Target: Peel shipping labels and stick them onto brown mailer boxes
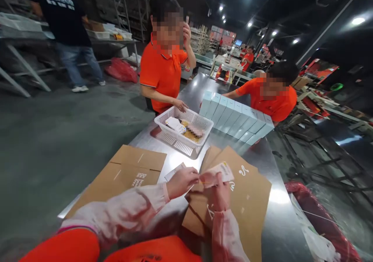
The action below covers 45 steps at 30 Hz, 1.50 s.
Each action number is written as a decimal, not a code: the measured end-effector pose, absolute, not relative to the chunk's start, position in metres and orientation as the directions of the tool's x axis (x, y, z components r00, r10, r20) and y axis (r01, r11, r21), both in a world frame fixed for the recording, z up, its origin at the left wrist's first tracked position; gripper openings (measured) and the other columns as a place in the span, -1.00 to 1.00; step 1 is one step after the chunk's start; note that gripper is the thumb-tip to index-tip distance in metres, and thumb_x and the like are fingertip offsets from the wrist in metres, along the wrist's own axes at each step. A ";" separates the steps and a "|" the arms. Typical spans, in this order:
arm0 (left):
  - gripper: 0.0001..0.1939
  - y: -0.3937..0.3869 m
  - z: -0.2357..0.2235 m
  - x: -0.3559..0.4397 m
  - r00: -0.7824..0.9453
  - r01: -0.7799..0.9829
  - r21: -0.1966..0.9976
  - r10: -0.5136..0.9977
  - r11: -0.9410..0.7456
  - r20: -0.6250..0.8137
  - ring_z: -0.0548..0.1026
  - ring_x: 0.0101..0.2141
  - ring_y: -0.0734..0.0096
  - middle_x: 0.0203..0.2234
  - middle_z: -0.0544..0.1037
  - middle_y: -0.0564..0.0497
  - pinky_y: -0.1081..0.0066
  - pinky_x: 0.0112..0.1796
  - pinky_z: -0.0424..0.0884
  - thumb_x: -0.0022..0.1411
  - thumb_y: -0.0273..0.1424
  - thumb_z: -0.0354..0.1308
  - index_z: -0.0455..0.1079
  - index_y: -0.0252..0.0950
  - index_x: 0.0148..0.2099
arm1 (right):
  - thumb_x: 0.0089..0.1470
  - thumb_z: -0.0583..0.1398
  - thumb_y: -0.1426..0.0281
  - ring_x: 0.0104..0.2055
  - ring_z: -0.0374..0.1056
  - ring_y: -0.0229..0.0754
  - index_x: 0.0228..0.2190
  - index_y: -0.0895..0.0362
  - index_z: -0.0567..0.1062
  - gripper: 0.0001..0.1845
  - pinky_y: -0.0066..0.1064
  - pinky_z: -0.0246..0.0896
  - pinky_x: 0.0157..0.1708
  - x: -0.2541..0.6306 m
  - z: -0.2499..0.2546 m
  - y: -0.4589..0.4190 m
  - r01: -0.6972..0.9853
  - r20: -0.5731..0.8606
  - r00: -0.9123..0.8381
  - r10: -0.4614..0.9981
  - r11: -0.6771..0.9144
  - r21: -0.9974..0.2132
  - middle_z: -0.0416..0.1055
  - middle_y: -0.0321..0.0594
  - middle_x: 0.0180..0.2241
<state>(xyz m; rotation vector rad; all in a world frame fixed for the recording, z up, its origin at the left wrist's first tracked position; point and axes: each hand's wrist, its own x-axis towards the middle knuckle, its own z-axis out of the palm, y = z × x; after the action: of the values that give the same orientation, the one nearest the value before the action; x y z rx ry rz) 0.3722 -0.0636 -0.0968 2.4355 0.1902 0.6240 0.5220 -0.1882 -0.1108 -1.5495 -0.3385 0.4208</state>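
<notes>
My right hand (pixel 222 195) grips a small bundle of printed paper slips (pixel 225 171), pale with a yellow mark near the top. My left hand (pixel 181 183) is closed in a pinch at the left end of the bundle, where a thin yellowish strand shows faintly. Another pale printed slip (pixel 171 173) lies partly behind my left hand. Below the bundle and my right hand are flattened brown cardboard boxes (pixel 250 200) with white markings. Ahead stands a white plastic basket (pixel 163 123) holding white cards (pixel 175 125) and a heap of small yellowish things.
More flat cardboard (pixel 116 180) lies at left on the metal table (pixel 279 223). A row of light blue boxes (pixel 233 116) stands at the far right. One co-worker (pixel 164 75) touches the basket's rim; another (pixel 271 99) is behind the boxes. A red-lined bin (pixel 320 211) sits right.
</notes>
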 end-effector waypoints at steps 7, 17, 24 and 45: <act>-0.86 0.013 -0.048 0.439 0.849 0.147 0.591 0.408 -0.793 0.336 0.45 -0.24 0.30 -0.37 0.50 -0.07 0.39 -0.16 0.36 0.22 -0.59 0.05 0.42 -0.39 -0.34 | -0.42 0.41 0.06 -0.34 0.51 -0.02 -0.35 0.12 0.49 -0.43 -0.29 0.45 -0.38 0.553 -0.056 -0.310 -0.122 -0.141 0.956 0.257 -0.089 -0.989 0.58 -0.11 -0.34; -0.77 -0.092 -0.030 0.459 0.966 -0.185 0.777 0.036 -0.602 0.257 0.52 -0.21 0.30 -0.20 0.57 -0.12 0.36 -0.17 0.43 0.24 -0.37 0.11 0.52 -0.36 -0.14 | -0.20 0.28 -0.09 -0.47 0.39 -0.12 -0.49 0.23 0.59 -0.42 -0.35 0.29 -0.47 0.466 -0.046 -0.397 -0.006 -0.200 0.883 0.424 -0.417 -0.909 0.53 -0.12 -0.49; -0.73 -0.248 -0.039 0.426 0.914 -0.349 0.877 -0.325 -0.330 0.242 0.48 -0.37 0.42 -0.47 0.54 -0.02 0.48 -0.29 0.39 0.21 -0.30 0.15 0.52 -0.36 -0.43 | 0.03 0.21 0.10 -0.08 0.40 -0.02 -0.39 0.12 0.62 -0.65 -0.21 0.27 -0.01 0.421 -0.031 -0.453 0.317 0.062 0.872 0.485 -0.466 -0.826 0.52 -0.07 -0.15; -0.67 -0.276 0.014 0.388 0.975 -0.169 0.972 0.117 -0.165 0.190 0.37 -0.51 0.48 -0.59 0.47 0.03 0.52 -0.51 0.22 0.05 -0.19 0.23 0.51 -0.42 -0.45 | -0.06 0.30 0.11 -0.24 0.49 0.01 -0.23 0.17 0.57 -0.56 -0.17 0.42 -0.20 0.383 -0.034 -0.494 0.200 0.040 0.829 0.557 -0.229 -0.953 0.58 -0.05 -0.26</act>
<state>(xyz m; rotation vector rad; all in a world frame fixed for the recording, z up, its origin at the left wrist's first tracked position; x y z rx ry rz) 0.3875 -0.2759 0.0139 1.7183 -0.0391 0.2524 0.3832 -0.4935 -0.0339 -1.8025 -0.5785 0.3680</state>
